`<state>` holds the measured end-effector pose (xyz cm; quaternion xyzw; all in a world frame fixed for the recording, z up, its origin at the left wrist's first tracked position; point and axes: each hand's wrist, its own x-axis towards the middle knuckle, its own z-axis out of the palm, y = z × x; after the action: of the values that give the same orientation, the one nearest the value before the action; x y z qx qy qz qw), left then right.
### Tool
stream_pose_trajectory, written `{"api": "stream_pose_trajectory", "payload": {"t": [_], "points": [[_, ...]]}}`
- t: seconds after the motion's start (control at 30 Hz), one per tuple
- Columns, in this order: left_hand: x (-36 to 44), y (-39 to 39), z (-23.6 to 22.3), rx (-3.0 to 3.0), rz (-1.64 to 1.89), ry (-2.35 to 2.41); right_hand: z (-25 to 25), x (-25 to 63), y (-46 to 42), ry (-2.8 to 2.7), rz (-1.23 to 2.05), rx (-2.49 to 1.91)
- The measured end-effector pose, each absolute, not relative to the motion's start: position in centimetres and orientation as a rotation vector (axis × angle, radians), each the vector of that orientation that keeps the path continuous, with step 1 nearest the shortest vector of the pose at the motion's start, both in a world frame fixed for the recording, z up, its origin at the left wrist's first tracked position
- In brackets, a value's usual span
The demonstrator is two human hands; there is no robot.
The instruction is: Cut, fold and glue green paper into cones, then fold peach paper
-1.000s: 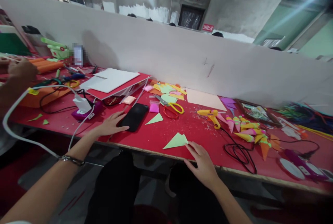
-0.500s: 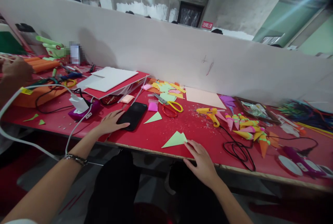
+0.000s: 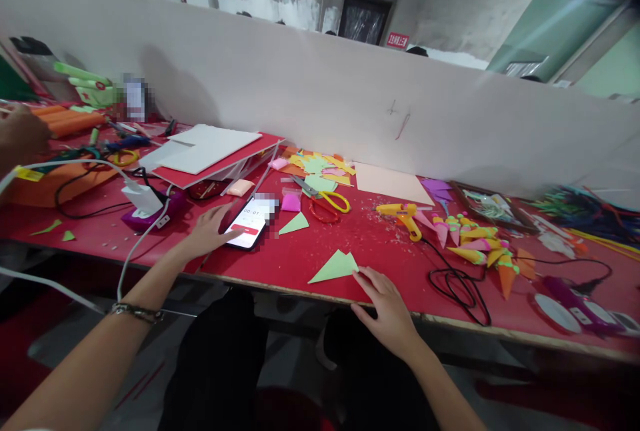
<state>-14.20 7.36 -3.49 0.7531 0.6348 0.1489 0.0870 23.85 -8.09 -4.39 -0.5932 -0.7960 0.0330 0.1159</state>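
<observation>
Soft touches worked best.
Our open left hand (image 3: pixel 206 231) touched the phone (image 3: pixel 249 223); our right hand (image 3: pixel 387 311), fingers apart, needed only light fingertips on the green paper (image 3: pixel 333 267).

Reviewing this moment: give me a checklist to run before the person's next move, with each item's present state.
1. Right hand at the larger green paper: ok, fingertips at its right edge.
2. Left hand off the phone: not ok, fingers at its left side.
3. Phone screen lit: ok.
4. Scissors apart from both green triangular papers: ok, they lie beyond the smaller one.
5. Yellow glue gun cool: cannot tell, heat does not show.
</observation>
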Motion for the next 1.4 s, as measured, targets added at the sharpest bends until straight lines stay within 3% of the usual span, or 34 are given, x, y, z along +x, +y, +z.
{"api": "stream_pose_trajectory", "payload": {"t": [0.1,0.23,0.3,0.47,0.8,1.03,1.17,1.4], "points": [[-10.4,4.4,-1.4,2.471,0.706,1.64,-4.0,23.9,-7.9,-2.346,0.069,-1.716],[-3.1,-0.9,-0.7,2.846,0.285,0.797,-3.3,23.9,-7.6,-2.456,0.075,-1.671],[-0.4,-2.6,-1.7,2.852,0.219,0.676,-3.0,23.8,-7.5,-2.499,0.101,-1.663],[0.6,-3.1,-3.8,2.834,0.167,0.735,-2.4,22.8,-7.6,-2.503,0.076,-1.671],[-4.5,-3.2,-2.5,2.777,0.083,0.8,-2.8,24.6,-7.7,-2.331,0.092,-1.731],[-4.2,-1.6,-2.0,2.394,0.376,0.896,-1.5,23.1,-6.0,-2.047,0.167,-1.624],[-3.3,-0.3,-2.0,2.205,0.557,1.016,-1.3,21.3,-4.4,-2.304,0.186,-1.483],[-0.2,0.3,-2.0,2.509,0.504,0.749,-1.7,20.2,-2.6,-2.468,0.087,-1.456]]}}
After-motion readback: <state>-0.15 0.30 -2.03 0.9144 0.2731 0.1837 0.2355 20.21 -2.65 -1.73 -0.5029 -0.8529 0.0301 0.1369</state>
